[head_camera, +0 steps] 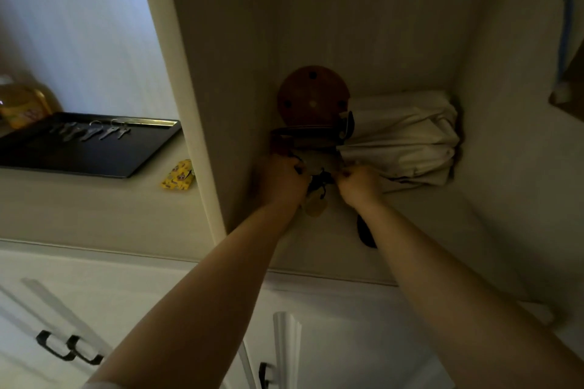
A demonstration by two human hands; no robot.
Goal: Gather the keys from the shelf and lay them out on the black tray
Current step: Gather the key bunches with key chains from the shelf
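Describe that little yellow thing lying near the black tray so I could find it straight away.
Start at the black tray on the pale counter, left of the tall cupboard wall. Just off the tray's near right corner, against that wall, lies the small yellow patterned packet. It is the only bright yellow item lying flat on the counter; the keys on the tray are grey metal.

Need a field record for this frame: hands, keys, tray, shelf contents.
left hand: closed on a dark key bunch in the shelf alcove
right hand: pinching the same bunch from the other side
black tray: on the counter to the left, holds a row of keys
shelf contents: folded white cloth, round brown wooden disc
counter extras: yellow pouch beside the tray
lighting: dim, key count unclear
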